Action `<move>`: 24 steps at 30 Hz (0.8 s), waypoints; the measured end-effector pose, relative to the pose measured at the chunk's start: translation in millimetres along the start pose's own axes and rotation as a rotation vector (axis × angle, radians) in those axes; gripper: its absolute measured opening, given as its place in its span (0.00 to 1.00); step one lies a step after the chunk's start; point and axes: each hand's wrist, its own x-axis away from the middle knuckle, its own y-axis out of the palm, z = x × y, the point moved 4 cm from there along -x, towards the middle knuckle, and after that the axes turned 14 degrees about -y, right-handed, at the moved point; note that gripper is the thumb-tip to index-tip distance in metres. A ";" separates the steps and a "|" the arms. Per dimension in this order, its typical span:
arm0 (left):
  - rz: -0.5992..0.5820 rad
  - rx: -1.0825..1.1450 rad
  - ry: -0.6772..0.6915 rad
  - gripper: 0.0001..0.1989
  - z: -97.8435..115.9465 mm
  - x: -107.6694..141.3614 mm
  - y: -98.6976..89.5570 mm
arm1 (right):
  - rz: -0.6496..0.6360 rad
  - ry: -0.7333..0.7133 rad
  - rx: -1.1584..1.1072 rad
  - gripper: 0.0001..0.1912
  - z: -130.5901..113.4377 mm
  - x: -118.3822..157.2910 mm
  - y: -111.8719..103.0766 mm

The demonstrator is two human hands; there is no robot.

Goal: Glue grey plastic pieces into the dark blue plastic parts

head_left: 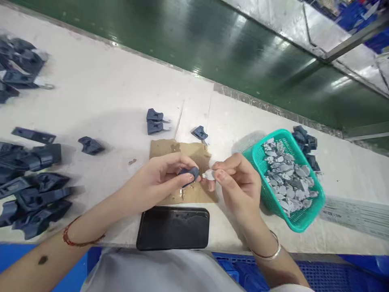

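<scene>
Over a piece of brown cardboard, my left hand pinches a dark blue plastic part. Facing it, my right hand holds a small pale grey piece between thumb and fingers. The two pieces are close together, and I cannot tell whether they touch. Beyond the cardboard lie a pair of blue parts with pale tips and a single blue part. A green basket full of grey pieces stands to the right of my right hand.
A black phone lies at the near table edge. Heaps of dark blue parts cover the left side, with one loose part nearby. More blue parts sit behind the basket. A green belt surface runs along the far side.
</scene>
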 end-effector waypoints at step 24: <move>-0.029 -0.048 -0.044 0.11 -1.5 2.2 1.8 | -0.154 -0.061 0.081 0.05 -3.3 -3.1 9.0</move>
